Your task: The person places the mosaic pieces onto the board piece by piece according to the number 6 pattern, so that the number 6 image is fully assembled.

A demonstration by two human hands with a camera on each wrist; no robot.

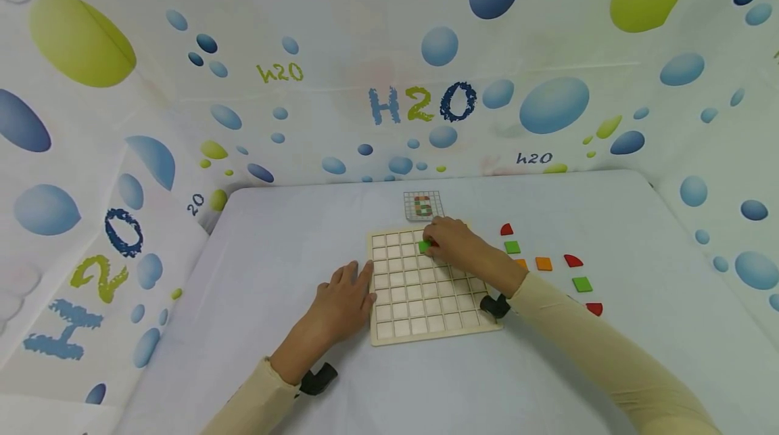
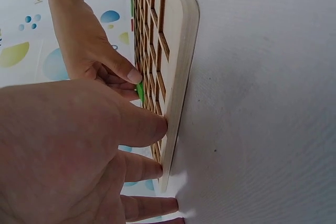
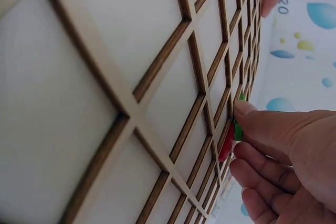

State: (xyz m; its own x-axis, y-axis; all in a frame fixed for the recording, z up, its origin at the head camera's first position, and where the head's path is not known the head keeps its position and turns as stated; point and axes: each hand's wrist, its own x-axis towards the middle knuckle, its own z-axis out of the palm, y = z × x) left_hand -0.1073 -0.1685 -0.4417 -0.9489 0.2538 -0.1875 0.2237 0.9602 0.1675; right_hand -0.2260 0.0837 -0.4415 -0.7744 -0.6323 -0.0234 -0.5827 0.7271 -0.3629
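The right hand pinches 1 flat green tile; the left hand rests spread.

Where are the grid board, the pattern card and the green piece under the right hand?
Grid board [image 1: 431,290], head view: bare cell near middle.
Pattern card [image 1: 422,205], head view: printed figure.
Green piece [image 1: 424,247], head view: uncovered left part.

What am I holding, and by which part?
A green piece, pinched near its edge by your right hand, contact partly hidden. Your left hand only touches the board.
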